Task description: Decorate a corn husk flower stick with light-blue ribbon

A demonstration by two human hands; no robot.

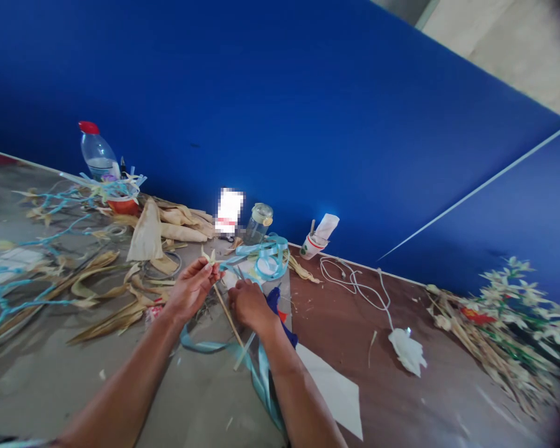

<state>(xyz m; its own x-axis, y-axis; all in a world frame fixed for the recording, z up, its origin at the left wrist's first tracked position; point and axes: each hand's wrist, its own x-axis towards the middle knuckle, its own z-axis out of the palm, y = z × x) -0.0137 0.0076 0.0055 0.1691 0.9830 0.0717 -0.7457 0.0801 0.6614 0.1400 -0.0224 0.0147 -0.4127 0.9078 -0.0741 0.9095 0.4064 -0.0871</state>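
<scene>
My left hand pinches a small pale husk flower with pointed petals between thumb and fingers. A thin tan stick slants down from just below the flower, between my two hands. My right hand is closed beside it, with the grey blades of what look like scissors poking up past the fingers; their handles are hidden in the grip. Light-blue ribbon loops under both wrists and trails toward me. Dark-blue material lies right of my right hand.
Dry corn husks spread to the left, near blue-wrapped stems and a red-capped bottle. A glass jar, a paper cup, a white cable and white paper lie ahead and right. White flowers stand far right.
</scene>
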